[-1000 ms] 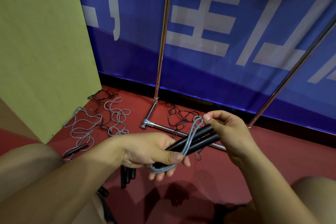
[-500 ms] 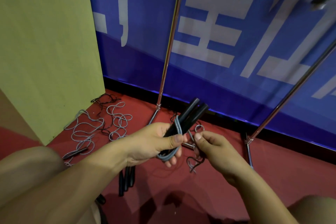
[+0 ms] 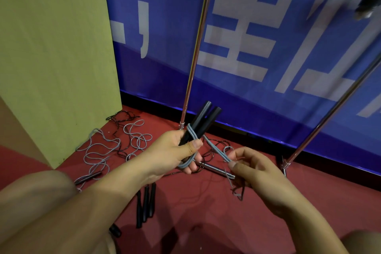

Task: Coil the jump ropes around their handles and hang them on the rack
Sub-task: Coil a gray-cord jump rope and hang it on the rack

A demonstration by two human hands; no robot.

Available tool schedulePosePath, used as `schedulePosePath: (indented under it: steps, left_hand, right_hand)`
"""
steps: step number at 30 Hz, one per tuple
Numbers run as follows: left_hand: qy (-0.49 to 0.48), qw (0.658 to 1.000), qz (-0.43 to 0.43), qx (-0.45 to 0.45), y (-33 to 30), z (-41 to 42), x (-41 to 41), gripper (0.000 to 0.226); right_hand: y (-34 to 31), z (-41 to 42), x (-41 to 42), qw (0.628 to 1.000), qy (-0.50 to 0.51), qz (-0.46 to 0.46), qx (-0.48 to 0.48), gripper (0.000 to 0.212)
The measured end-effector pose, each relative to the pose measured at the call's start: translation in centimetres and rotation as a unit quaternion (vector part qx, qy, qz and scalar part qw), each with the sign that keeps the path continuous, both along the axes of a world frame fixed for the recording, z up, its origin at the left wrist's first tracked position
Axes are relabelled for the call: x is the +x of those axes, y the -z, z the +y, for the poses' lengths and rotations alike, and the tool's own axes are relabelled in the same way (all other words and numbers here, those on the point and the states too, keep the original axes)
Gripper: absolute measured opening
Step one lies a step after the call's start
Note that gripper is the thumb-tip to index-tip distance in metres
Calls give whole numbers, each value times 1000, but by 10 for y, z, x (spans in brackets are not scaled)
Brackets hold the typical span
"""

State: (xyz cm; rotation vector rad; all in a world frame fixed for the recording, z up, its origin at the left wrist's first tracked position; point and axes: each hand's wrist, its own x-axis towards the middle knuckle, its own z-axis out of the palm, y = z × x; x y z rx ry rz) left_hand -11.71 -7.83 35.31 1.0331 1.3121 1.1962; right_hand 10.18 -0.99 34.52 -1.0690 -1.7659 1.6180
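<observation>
Left hand (image 3: 175, 150) grips handles (image 3: 201, 121); right hand (image 3: 253, 163) pinches rope (image 3: 216, 149).

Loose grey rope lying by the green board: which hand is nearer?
Left. The left hand is just right of the loose grey rope; the right hand is farther right.

We see a red floor (image 3: 206, 222). On it lie loose grey ropes (image 3: 99, 150) tangled with a black rope (image 3: 121, 115), a cluster of black handles (image 3: 146, 202), and the chrome rack's base bar (image 3: 214, 168) with its feet.
</observation>
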Motion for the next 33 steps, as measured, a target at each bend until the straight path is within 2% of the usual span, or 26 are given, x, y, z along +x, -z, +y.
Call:
schedulePosePath:
  steps: [7,10,13,18,22,26,33]
  left_hand:
    - [-45,999,27,-6,3,4,-1,14]
    - [-60,998,34,-9,5,6,-2,14]
    - [-84,996,33,-12,7,9,-5,14]
    - [-80,992,97,-20,13,10,-6,13]
    - [-53,983,175,-32,22,13,-6,10]
    - [-11,964,261,-46,34,15,-7,11]
    - [69,947,303,-83,42,17,3,28]
  right_hand:
    - [0,-5,4,996,-11,-69,53,5]
    - [-1,-5,5,995,5,-90,48,13]
    - [-5,-8,8,993,2,-101,54,18]
    - [-10,-18,11,994,-63,-77,38,14]
    - [-7,-24,11,985,-114,-89,93,6]
    - [-5,-24,10,983,-101,-86,123,6]
    - [-2,-23,3,981,-101,-57,154,6]
